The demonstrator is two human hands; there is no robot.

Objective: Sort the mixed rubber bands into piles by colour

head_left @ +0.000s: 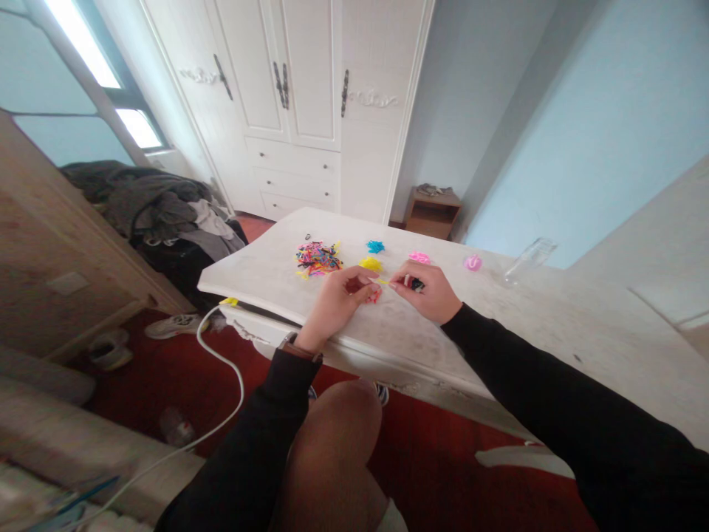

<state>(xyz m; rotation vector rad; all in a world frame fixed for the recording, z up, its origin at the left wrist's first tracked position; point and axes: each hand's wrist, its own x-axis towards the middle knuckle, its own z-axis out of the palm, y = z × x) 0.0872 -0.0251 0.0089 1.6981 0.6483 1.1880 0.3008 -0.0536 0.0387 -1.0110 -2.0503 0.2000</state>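
Observation:
Over the white table, a small yellow band stretches between my two hands. My right hand pinches its right end between thumb and forefinger. At the other end, the thumb and forefinger of my left hand close in on it, though the exact contact is too small to make out. A yellow pile lies just beyond my fingertips. Orange-red pieces sit beneath my left thumb, and a black bunch is partly hidden by my right hand. A mixed multicoloured heap lies left of them.
Blue pieces and pink pieces lie farther back. To the right are a round pink item and a clear container lying tilted. A white cable hangs off the table's left corner. A wardrobe stands behind.

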